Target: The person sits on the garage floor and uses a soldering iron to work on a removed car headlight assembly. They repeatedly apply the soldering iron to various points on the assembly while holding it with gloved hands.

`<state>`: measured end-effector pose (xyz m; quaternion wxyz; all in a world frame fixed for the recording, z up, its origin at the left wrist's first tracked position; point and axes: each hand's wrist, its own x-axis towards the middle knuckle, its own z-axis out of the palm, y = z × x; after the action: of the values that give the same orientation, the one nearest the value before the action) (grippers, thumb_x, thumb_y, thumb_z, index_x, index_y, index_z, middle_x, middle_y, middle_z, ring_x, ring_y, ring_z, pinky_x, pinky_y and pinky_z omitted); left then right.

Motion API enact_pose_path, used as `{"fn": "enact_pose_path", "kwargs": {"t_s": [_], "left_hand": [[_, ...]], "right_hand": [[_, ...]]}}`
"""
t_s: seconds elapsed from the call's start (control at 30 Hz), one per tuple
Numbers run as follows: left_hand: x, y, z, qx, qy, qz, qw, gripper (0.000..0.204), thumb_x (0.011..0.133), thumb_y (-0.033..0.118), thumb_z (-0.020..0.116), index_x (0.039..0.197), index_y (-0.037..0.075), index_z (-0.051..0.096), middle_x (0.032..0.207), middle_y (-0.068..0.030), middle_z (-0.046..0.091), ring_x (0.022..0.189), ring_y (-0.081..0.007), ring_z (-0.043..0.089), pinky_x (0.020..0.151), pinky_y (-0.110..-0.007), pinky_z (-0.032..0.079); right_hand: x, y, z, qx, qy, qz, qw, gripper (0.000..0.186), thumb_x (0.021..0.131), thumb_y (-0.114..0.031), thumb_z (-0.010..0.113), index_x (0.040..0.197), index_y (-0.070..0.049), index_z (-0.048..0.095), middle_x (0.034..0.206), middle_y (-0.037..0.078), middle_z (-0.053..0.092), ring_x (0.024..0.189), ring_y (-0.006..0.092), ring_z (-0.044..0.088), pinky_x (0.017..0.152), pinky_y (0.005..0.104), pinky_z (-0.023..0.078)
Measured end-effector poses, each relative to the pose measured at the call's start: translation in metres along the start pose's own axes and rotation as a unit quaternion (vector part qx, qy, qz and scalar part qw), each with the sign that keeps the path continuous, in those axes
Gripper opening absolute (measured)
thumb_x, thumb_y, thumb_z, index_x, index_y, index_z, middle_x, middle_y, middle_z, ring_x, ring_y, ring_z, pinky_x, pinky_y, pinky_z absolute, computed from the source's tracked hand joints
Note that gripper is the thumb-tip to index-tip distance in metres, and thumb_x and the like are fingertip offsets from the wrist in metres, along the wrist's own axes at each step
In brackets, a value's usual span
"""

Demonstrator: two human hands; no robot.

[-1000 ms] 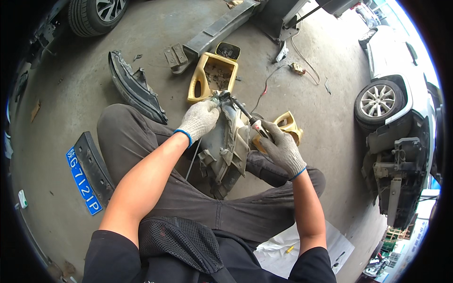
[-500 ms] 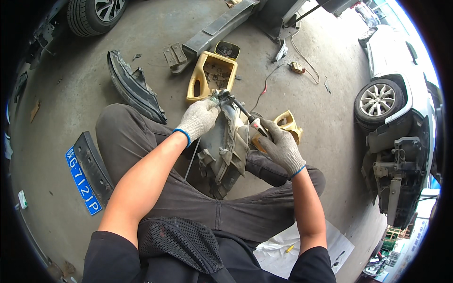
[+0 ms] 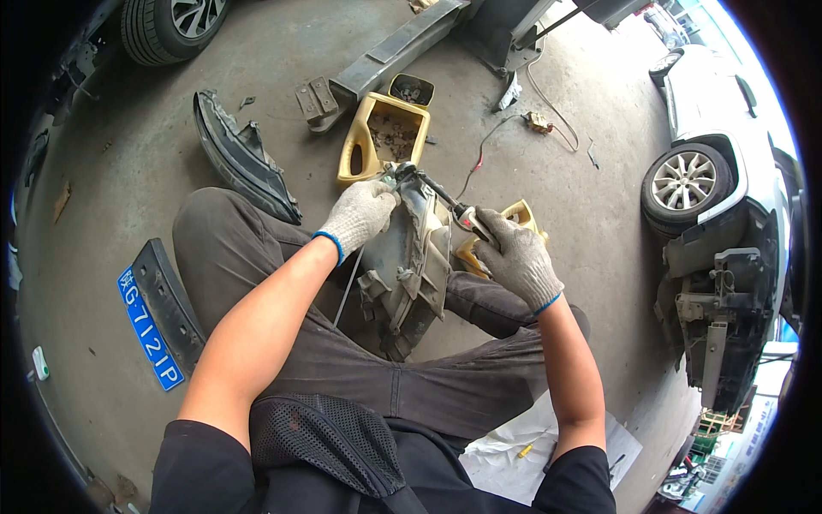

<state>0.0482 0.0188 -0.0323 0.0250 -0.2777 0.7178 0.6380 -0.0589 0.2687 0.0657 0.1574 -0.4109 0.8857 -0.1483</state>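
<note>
A grey plastic car part with brackets point(image 3: 409, 283), resembling a headlamp housing, stands between my legs. My left hand point(image 3: 364, 211), in a pale knitted glove, is closed at its upper end. Below that hand runs a thin straight rod point(image 3: 346, 291); whether the hand holds it I cannot tell. My gloved right hand point(image 3: 518, 257) is wrapped round the handle of a long tool with a dark shaft point(image 3: 441, 192). The tool's rounded dark head meets the part's upper end, beside my left fingertips, where the exact contact is hidden.
Beyond the part are a cut yellow jug point(image 3: 366, 110) of small pieces and a small black-and-yellow tub point(image 3: 412, 90). A dark curved headlamp-like part point(image 3: 244, 158) and a blue licence plate point(image 3: 150, 330) lie left. A yellow container point(image 3: 516, 214) is near my right hand; a white car point(image 3: 715, 120) stands right.
My right hand has shifted slightly right and away from me, and the tool's handle has swung with it. My left hand and the car part stay nearly still.
</note>
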Motion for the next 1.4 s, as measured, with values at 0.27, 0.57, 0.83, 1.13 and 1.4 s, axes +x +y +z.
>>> {"fn": "enact_pose_path", "kwargs": {"t_s": [0.27,0.57,0.83,1.13,1.4], "left_hand": [[-0.003,0.006,-0.001,0.013,-0.002,-0.006,1.000,0.025,0.094,0.020,0.062,0.100,-0.003,0.071,0.065,-0.0031,0.060,0.057,-0.0113,0.057,0.057,-0.029,0.046],[-0.007,0.012,-0.001,0.022,0.004,0.001,1.000,0.027,0.094,0.020,0.061,0.101,-0.004,0.071,0.066,-0.0042,0.061,0.058,-0.0118,0.058,0.058,-0.030,0.047],[-0.007,0.010,-0.002,0.029,-0.001,-0.007,1.000,0.027,0.094,0.018,0.060,0.104,-0.004,0.071,0.069,-0.0045,0.062,0.059,-0.0124,0.059,0.060,-0.030,0.049],[0.002,-0.007,-0.001,0.121,0.028,0.072,0.990,0.028,0.094,0.019,0.058,0.108,-0.002,0.071,0.071,-0.0061,0.064,0.061,-0.0137,0.061,0.062,-0.032,0.050],[-0.007,0.006,-0.001,0.205,0.046,0.090,0.974,0.033,0.092,0.026,0.058,0.110,0.003,0.072,0.076,-0.0145,0.070,0.067,-0.0224,0.068,0.068,-0.037,0.053]], "right_hand": [[0.000,-0.011,-0.011,-0.077,-0.011,0.010,0.997,0.050,0.091,-0.029,0.063,0.136,-0.010,0.056,0.108,0.020,0.070,0.097,0.0393,0.069,0.084,0.0487,0.052],[0.000,-0.013,-0.012,-0.092,-0.019,0.019,0.995,0.051,0.091,-0.028,0.063,0.137,-0.009,0.056,0.108,0.019,0.070,0.098,0.0383,0.069,0.085,0.0481,0.052],[0.000,-0.014,-0.011,-0.072,-0.022,0.021,0.997,0.050,0.091,-0.028,0.063,0.137,-0.009,0.056,0.108,0.019,0.070,0.098,0.0393,0.068,0.085,0.0483,0.052],[-0.001,-0.013,-0.003,-0.054,0.013,0.017,0.998,0.053,0.089,-0.031,0.065,0.138,-0.013,0.058,0.102,0.022,0.072,0.095,0.0399,0.070,0.083,0.0486,0.055],[-0.004,-0.013,0.000,-0.069,0.014,0.003,0.998,0.049,0.092,-0.028,0.062,0.137,-0.010,0.055,0.103,0.021,0.070,0.091,0.0411,0.069,0.078,0.0498,0.054]]}}
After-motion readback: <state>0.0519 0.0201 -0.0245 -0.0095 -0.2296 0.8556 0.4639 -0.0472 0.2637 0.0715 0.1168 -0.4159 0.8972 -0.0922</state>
